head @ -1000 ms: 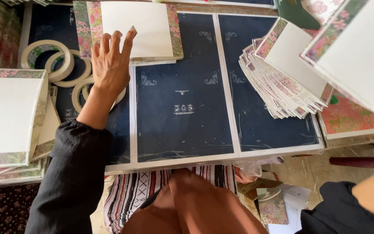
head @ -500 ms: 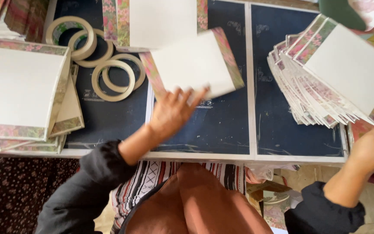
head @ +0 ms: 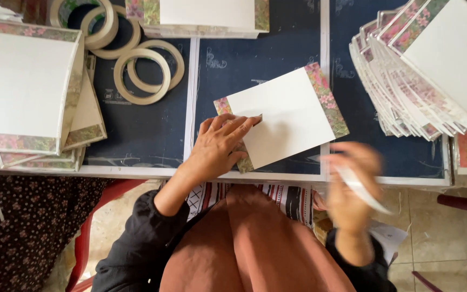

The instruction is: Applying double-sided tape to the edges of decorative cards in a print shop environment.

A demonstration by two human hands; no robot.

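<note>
A white square card with floral-patterned borders (head: 285, 116) lies tilted on the dark blue table (head: 147, 127) near its front edge. My left hand (head: 220, 146) rests flat on the card's left floral edge, fingers pressing it down. My right hand (head: 352, 186), blurred by motion, is at the table's front edge just right of the card and grips a thin white strip-like thing (head: 360, 189); what it is cannot be made out.
A fanned pile of similar floral-edged cards (head: 428, 70) fills the right side. More stacks lie at the left (head: 25, 86) and at the back (head: 206, 16). Several rolls of tape (head: 141, 75) sit back left. A red chair leg (head: 90, 232) stands below the table.
My left hand drew the card from the back stack down to the table's front edge and now presses on it. My right hand came in from the right, holding a thin white thing.
</note>
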